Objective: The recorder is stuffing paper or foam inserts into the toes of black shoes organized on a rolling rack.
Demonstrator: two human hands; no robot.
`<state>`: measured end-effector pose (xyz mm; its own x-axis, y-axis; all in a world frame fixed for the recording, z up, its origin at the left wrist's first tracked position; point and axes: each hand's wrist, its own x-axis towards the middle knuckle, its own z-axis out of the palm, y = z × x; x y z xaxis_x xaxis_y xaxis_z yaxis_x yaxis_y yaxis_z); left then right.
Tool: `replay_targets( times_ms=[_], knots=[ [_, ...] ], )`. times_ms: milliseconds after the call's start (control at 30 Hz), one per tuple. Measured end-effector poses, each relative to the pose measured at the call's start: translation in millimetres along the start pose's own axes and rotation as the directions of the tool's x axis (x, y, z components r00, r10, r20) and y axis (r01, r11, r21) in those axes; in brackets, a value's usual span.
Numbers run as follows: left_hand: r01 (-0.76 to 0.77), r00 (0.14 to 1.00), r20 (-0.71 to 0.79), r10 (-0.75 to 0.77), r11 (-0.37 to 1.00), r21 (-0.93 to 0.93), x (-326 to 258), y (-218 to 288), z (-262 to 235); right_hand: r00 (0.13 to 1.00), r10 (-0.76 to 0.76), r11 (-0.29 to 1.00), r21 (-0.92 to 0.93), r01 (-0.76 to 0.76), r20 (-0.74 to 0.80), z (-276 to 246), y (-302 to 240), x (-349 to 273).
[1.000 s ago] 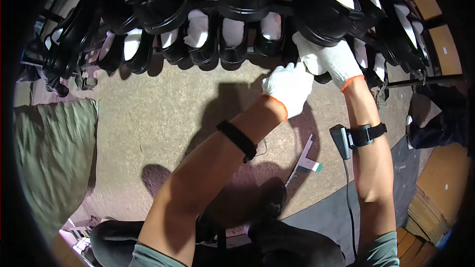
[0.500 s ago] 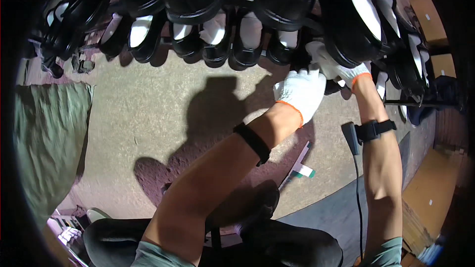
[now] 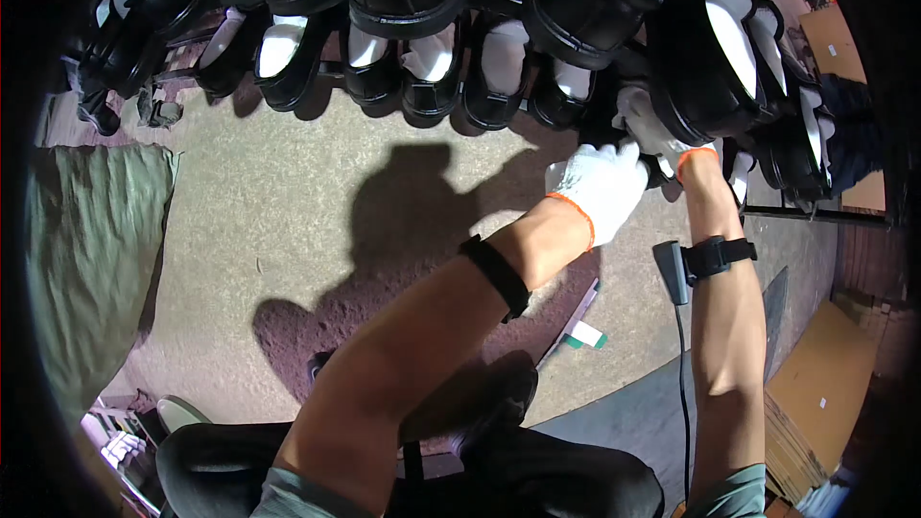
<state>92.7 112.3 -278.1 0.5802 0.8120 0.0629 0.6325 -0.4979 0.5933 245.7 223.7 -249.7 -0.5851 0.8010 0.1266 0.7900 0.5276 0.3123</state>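
Both my hands wear white knitted gloves with orange cuffs and meet at the right end of a lower row of black shoes. My left hand has its fingers curled against the dark edge of a black shoe. Just right of it, my right hand reaches in under a larger black shoe of the upper row, its fingers bent round the same dark shoe. Shadow and the upper shoe hide much of the grip. White paper stuffing fills the neighbouring shoes.
Several black shoes hang on a rack rail above and ahead. A green cloth drapes at the left. On the floor lies a thin strip with a white-and-green piece. Cardboard stands at the right. A cable hangs beside my right forearm.
The rack's near shoes appear shifted slightly right as the view turns. My left hand has moved a little right and down; both hands stay at the same shoe.
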Motion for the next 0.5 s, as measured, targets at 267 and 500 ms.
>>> replay_targets(
  times_ms=[267,500],
  knots=[
    [-0.109,0.994,0.056,0.099,0.966,0.232,-22,-33,-1,0.948,0.240,0.971,-0.042,-0.237,0.210,81,-49,16],
    [-0.009,0.995,-0.100,0.028,0.983,0.182,-4,-9,15,0.920,0.086,0.695,0.638,-0.331,0.382,-45,-27,-16]
  ],
)
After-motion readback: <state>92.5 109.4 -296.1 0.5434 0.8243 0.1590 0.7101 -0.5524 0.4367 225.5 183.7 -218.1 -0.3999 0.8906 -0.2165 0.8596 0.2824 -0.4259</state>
